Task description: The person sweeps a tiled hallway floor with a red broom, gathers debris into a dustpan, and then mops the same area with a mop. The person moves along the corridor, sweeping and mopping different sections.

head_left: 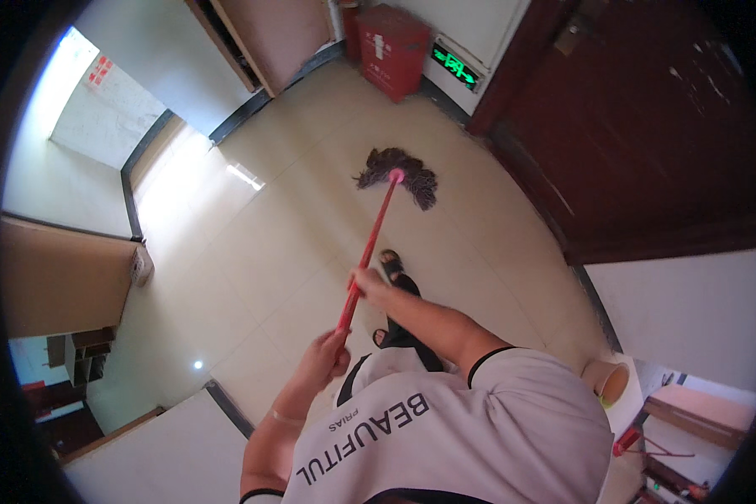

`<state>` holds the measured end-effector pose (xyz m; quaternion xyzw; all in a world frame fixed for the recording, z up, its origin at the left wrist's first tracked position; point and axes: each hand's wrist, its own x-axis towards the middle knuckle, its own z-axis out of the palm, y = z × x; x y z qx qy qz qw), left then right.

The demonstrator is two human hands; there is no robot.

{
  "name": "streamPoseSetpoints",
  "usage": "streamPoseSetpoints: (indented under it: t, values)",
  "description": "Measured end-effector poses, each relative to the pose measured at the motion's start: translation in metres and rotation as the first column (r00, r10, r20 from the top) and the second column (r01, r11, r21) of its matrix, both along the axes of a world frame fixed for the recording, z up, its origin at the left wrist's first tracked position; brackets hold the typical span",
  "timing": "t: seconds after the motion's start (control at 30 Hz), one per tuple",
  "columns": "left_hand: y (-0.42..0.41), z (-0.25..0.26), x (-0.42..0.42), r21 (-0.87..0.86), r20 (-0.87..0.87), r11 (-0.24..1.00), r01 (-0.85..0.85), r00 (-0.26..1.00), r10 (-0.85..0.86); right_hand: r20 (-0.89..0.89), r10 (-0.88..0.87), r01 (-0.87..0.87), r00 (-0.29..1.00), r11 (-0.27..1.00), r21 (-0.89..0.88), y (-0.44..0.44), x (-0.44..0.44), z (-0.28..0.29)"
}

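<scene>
A string mop (395, 173) with a dark, damp-looking head, a pink joint and a red handle rests its strands on the pale tiled floor, ahead of my feet. Closed around the upper end of the red handle is my left hand (327, 359), near my torso. My right hand (368, 283) grips the same handle lower down, with that arm reaching across from the right. The handle slants away from me towards the mop head. My sandalled feet (390, 259) are on the floor just beside the handle.
A red fire-equipment box (394, 53) stands by the far wall, beside a lit green exit sign (455, 63). A dark red door (636, 138) is at the right. Wooden doors and a bright opening lie left. Behind me at lower right is a cylindrical bin (607, 381).
</scene>
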<state>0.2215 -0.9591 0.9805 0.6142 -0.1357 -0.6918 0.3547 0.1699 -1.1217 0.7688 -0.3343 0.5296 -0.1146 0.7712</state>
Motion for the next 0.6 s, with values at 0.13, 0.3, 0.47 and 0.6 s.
streamPoseSetpoints:
  t: [0.13, 0.3, 0.47, 0.6]
  values:
    - [-0.104, -0.033, 0.041, -0.057, -0.100, 0.998, 0.009, 0.995, -0.014, 0.047, -0.168, 0.166, 0.985, 0.984, 0.061, -0.119, 0.032, -0.017]
    - [-0.147, -0.057, 0.084, 0.030, -0.263, 0.997, -0.068, 0.962, 0.074, 0.002, -0.044, 0.044, 0.999, 0.999, -0.019, -0.168, 0.048, -0.035]
    - [-0.087, -0.067, 0.102, 0.062, 0.763, 0.942, 0.328, 0.593, -0.257, -0.265, 0.049, -0.048, 0.963, 0.999, 0.011, -0.135, 0.093, -0.062]
    - [0.004, -0.064, 0.121, 0.241, 0.708, 0.941, 0.239, 0.620, -0.339, -0.440, 0.539, -0.582, 0.718, 0.812, 0.043, -0.066, 0.115, -0.128]
